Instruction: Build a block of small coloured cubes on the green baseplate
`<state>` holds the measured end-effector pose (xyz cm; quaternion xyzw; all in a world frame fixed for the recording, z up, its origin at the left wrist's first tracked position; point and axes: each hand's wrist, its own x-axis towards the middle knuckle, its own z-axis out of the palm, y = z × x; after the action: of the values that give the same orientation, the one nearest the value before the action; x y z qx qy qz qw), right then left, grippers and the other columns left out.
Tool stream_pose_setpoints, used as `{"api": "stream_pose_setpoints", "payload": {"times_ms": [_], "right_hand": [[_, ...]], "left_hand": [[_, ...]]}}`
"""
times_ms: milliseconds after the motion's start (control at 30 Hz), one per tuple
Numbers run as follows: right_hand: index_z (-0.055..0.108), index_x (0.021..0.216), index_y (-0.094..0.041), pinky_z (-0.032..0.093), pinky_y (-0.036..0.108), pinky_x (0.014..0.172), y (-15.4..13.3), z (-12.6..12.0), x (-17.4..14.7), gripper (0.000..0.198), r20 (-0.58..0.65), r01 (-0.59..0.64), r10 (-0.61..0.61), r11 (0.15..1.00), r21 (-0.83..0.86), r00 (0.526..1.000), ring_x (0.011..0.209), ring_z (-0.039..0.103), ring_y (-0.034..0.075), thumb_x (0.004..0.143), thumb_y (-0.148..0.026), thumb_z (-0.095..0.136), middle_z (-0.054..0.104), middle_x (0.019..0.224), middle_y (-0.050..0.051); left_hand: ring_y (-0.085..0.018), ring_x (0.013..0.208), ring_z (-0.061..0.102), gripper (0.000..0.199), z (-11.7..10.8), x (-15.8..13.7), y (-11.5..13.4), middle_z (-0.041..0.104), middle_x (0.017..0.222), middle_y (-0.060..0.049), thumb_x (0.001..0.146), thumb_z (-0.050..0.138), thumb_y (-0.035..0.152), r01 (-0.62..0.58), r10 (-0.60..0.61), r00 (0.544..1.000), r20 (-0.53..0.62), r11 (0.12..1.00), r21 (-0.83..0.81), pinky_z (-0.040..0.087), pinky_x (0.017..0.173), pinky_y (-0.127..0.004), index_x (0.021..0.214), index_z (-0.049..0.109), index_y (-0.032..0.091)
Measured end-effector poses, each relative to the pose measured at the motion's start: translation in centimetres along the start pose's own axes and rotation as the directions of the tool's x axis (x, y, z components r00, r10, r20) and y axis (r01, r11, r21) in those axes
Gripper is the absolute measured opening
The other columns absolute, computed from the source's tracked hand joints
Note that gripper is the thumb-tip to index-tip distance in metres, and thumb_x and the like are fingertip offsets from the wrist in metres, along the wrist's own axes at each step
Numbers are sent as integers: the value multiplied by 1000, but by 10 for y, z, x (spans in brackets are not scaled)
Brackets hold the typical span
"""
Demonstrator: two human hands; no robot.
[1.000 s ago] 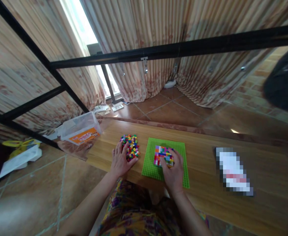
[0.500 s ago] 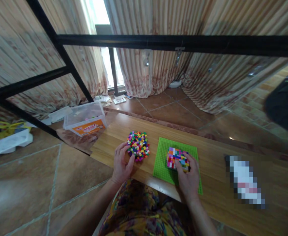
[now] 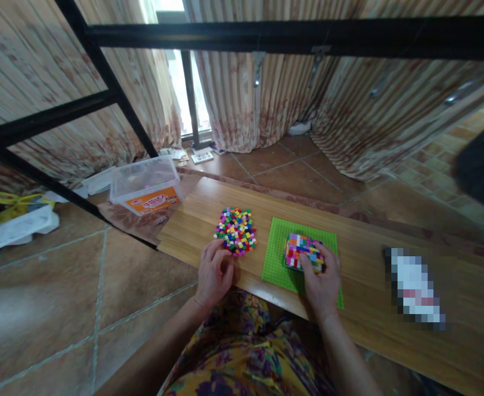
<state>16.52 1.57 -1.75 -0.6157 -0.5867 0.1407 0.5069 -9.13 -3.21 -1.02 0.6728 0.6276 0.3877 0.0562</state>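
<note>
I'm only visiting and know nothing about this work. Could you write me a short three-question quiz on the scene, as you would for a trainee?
1. Which hand grips the rectangular block of multicoloured plastic bricks?

2. True or false: the loose pile of small multicoloured plastic bricks lies on the flat green studded baseplate.

3. What colour is the label on the clear plastic box?
A) blue
B) orange
C) green

Key:
1. The right hand.
2. False: the pile lies on the brown wooden tabletop, by the left hand.
3. B.
</note>
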Motion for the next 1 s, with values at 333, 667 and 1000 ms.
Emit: {"api": "stream_pose_setpoints", "payload": {"times_ms": [333,667,1000], "right_hand": [[62,119,-20,40,48,102,3,-3,0,40,31,-11,8,996,91,999,117,53,26,84,-37,61,59,122,11],[57,125,-20,36,52,105,-4,-4,0,47,95,-53,46,996,70,994,123,49,27,81,-35,64,53,129,12],[57,124,-19,36,48,106,-5,-4,0,48,90,-53,47,997,64,995,126,47,27,81,-38,65,54,128,12]], "left_hand": [[-27,122,50,14,4,15,-4,57,125,-12,85,56,14,-110,110,994,13,992,65,44,104,-49,98,60,18],[-21,115,58,32,34,26,42,62,122,-12,90,51,15,-196,232,962,145,954,-227,52,99,-38,122,54,18],[-26,128,51,56,79,13,71,52,138,-17,93,50,24,-164,268,932,245,913,-374,48,106,-46,146,31,16]]}}
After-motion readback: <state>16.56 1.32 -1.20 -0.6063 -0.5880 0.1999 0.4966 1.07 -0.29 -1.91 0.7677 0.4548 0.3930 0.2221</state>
